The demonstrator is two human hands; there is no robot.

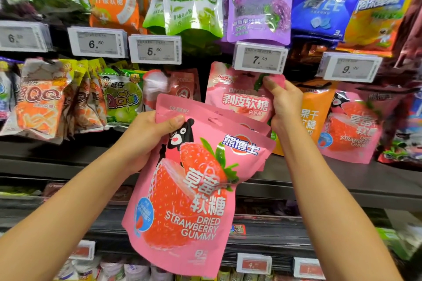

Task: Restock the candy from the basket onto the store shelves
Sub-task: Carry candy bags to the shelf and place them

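Note:
My left hand (148,137) grips the upper left corner of a small stack of pink dried strawberry gummy bags (189,194), held in front of the shelves. Behind the front bag, the tops of two more pink bags show. My right hand (283,102) pinches the top right corner of a pink peach gummy bag (237,96) hanging just under the 7.00 price tag (259,59). More strawberry gummy bags (351,128) hang at the right under the 9.90 tag. The basket is out of view.
Candy bags hang in rows: orange and green QQ bags (68,98) at left, an orange bag (308,118) beside my right hand, green and purple bags (258,2) above. Price tags line the rails. Dark shelf edges (342,180) run below.

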